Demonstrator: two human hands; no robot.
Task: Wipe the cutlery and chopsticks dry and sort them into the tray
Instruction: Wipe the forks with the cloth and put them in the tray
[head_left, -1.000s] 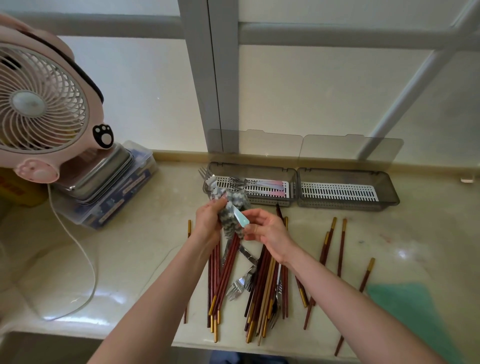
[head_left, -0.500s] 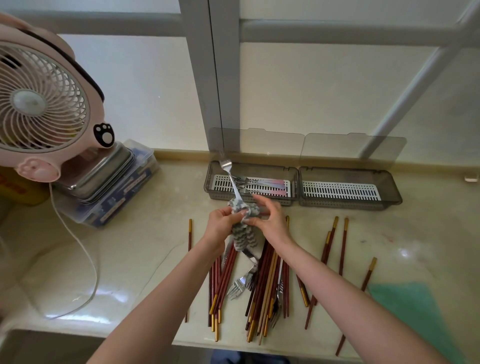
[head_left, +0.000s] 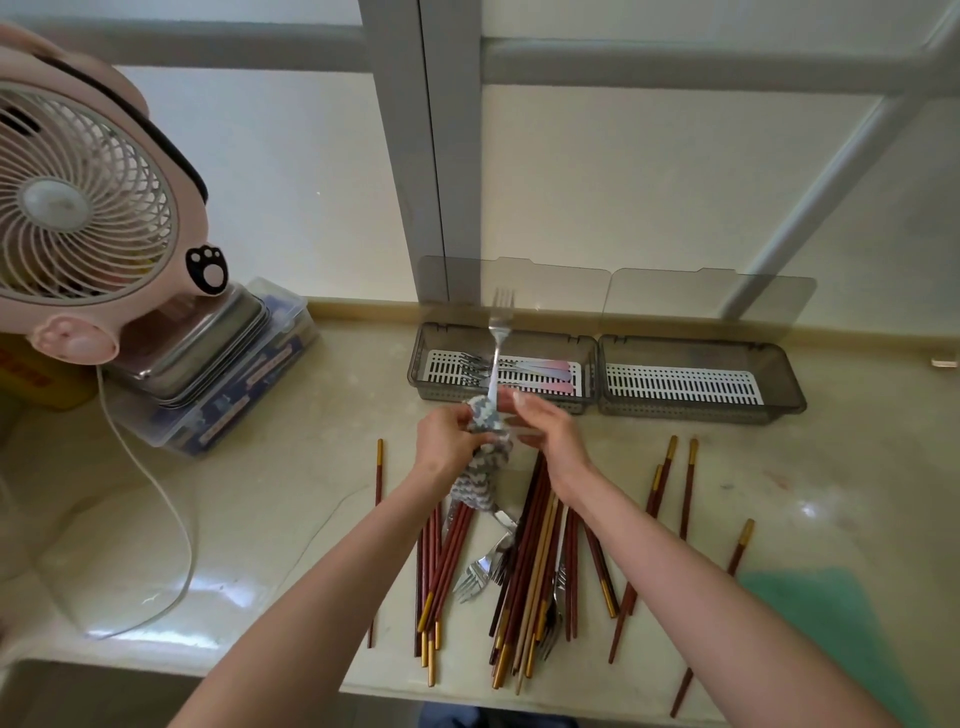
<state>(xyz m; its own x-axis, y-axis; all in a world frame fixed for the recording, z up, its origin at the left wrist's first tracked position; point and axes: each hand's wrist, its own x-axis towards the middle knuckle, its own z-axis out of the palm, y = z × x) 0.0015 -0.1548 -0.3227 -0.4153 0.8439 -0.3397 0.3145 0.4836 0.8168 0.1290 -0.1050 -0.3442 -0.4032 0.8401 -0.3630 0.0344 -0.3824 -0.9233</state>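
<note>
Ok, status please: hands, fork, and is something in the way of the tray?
Left hand grips cloth around fork; right hand pinches its handle. Fork upright, tines up, not yet in tray. Lid up, nothing blocking.

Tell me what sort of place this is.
Probably a home kitchen counter beside a window: a slotted cutlery tray, loose chopsticks and forks lie on it, with a small fan alongside.
</note>
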